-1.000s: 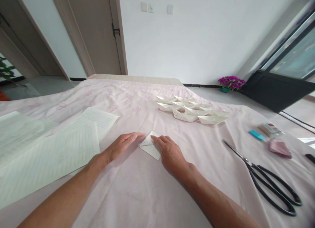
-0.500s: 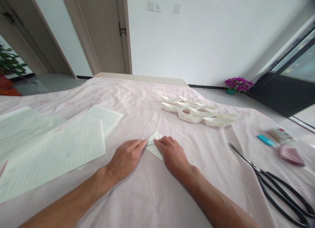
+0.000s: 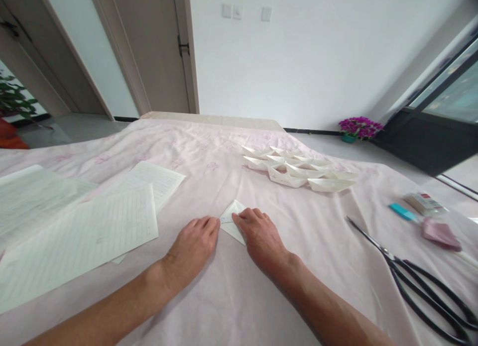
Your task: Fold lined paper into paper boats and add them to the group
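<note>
A small white sheet of paper [image 3: 232, 227], folded into a diamond shape, lies flat on the pink cloth in front of me. My right hand [image 3: 261, 231] covers its right side, with the thumb and bent fingers pressing on it. At the left corner, my left hand [image 3: 197, 241] has its fingers drawn together, their tips touching the paper's edge. Part of the paper is hidden under the right fingers. Beyond it, to the right, several folded paper boats [image 3: 287, 176] stand close together in rows.
Loose lined sheets [image 3: 93, 231] overlap at the left. Large black-handled scissors [image 3: 388, 256] lie open on the right, near a blue object [image 3: 402, 211], a small packaged block [image 3: 423, 203] and a pink item [image 3: 440, 234]. Pink patterned cloth [image 3: 209, 147] covers the surface.
My left fingers have bent in and drawn back slightly from the fold toward the paper's left corner. My right hand stays on the paper. The view has shifted a little.
</note>
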`<state>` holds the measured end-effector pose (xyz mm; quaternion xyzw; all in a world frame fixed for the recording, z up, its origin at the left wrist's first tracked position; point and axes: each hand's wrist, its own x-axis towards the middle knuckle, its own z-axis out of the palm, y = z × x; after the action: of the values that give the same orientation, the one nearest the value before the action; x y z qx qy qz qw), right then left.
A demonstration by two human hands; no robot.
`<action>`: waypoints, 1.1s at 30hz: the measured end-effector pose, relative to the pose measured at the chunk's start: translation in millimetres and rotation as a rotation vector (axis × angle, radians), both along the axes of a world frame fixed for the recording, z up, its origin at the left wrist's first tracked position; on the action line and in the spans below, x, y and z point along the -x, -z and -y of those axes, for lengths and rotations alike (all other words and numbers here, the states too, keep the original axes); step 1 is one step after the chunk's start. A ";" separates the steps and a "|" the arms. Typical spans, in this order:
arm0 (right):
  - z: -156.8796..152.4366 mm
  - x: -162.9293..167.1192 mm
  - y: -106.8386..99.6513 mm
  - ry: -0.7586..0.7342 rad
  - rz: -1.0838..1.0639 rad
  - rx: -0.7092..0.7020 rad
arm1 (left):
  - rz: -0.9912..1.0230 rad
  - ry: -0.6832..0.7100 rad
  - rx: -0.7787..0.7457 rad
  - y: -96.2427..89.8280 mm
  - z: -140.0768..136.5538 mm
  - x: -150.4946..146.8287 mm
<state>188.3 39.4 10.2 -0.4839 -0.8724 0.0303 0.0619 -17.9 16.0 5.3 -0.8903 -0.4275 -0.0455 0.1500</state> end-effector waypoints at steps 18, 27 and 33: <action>-3.7 -15.1 2.7 0.067 -0.107 -0.009 | 0.256 0.060 0.132 32.5 -12.7 -22.0; -2.7 -35.1 2.1 0.168 -0.016 -0.045 | 0.201 0.153 0.188 -5.3 -31.3 -18.2; -2.7 -33.6 1.4 0.163 0.032 -0.069 | 0.218 0.228 0.321 -26.9 -76.8 -46.3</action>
<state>221.9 42.1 8.9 -0.5514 -0.8314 -0.0129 0.0668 28.5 92.8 32.2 -0.9352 -0.3394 -0.0898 -0.0468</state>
